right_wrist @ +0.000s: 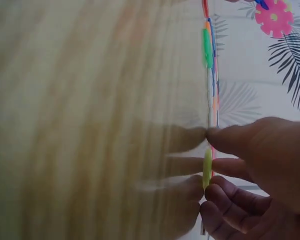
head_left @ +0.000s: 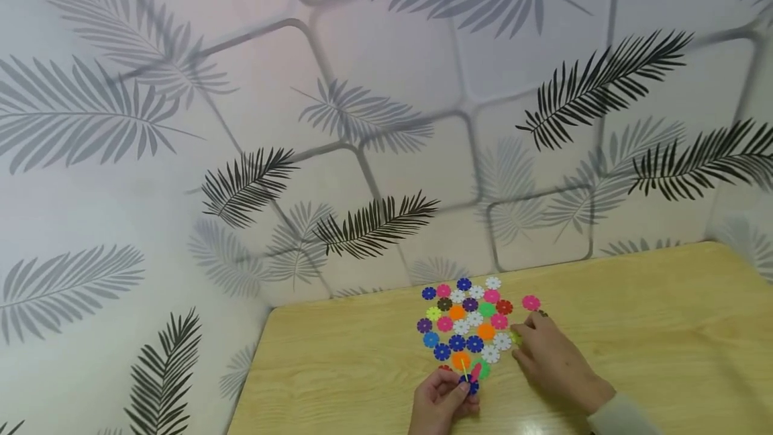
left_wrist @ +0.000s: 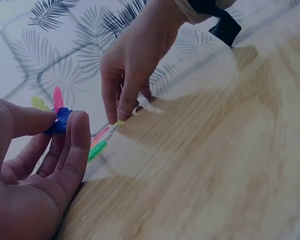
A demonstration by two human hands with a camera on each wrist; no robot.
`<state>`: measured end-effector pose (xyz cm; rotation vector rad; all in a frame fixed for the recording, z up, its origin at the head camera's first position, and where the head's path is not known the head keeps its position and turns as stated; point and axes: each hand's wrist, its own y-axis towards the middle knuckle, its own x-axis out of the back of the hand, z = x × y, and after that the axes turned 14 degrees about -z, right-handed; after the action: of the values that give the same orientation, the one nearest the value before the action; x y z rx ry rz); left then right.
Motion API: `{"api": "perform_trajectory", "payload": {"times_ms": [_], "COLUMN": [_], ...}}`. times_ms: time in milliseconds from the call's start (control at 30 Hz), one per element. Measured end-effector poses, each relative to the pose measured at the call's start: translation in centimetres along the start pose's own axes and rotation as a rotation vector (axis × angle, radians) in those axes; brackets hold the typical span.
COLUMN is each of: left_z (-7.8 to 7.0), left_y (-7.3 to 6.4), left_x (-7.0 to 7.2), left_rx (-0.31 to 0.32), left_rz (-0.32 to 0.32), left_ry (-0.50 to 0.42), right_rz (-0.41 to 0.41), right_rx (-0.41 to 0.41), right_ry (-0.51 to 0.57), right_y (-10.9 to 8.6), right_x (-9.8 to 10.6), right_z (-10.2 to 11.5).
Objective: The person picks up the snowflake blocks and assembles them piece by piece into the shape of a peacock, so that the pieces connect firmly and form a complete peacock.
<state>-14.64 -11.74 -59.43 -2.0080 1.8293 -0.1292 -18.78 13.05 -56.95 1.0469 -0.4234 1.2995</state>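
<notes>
My left hand (head_left: 443, 400) pinches a dark blue notched plastic disc (left_wrist: 61, 120) between thumb and fingers, raised in front of the pile. Slotted into that disc are a pink disc (right_wrist: 274, 18) and a yellow-green disc (left_wrist: 40, 103), both standing up from it. At the right side of the pile, my right hand (head_left: 558, 361) reaches down to the table, its fingertips at a yellow disc (right_wrist: 207, 167) that lies flat. Thumb and fingers close in around this disc, and part of it is hidden by them in the head view.
Many flat notched discs in several colours, among them a white disc (head_left: 502, 341) and an orange disc (head_left: 486, 331), lie spread on the wooden table (head_left: 338, 368). A pink disc (head_left: 531, 302) lies apart beyond my right hand. A leaf-patterned wall (head_left: 392, 173) rises behind the table.
</notes>
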Motion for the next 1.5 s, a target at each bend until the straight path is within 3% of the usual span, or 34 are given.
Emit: {"api": "perform_trajectory", "payload": {"times_ms": [200,500,800,1033,1267,1500], "left_z": [-0.2,-0.1,-0.1,-0.2,-0.2,-0.3], "left_y": [-0.1,-0.1,0.0,-0.2,-0.2,-0.4], "left_x": [0.3,0.1,0.2,0.3,0.3,0.3], "left_rx": [-0.011,-0.012,0.009,0.027,0.019,0.011], "left_rz": [0.03,0.008,0.002,-0.013,-0.002,-0.012], "left_ry": [-0.007,0.016,0.038,0.025,0.04,0.019], "right_rz": [0.093,0.194,0.06,0.126,0.082,0.017], "right_rx": [-0.173,-0.125,-0.008,-0.007,0.079,0.051], "right_ry": [0.155,0.239,0.462,0.653,0.645,0.598], "right_y": [0.4,0.6,-2.4,-3.3,-3.2,-3.4], "right_x": [0.8,2.2,1.4,1.3,0.6,0.6], "right_z": [-0.9,-2.4,-1.9,1.2,2.9,3.4]}}
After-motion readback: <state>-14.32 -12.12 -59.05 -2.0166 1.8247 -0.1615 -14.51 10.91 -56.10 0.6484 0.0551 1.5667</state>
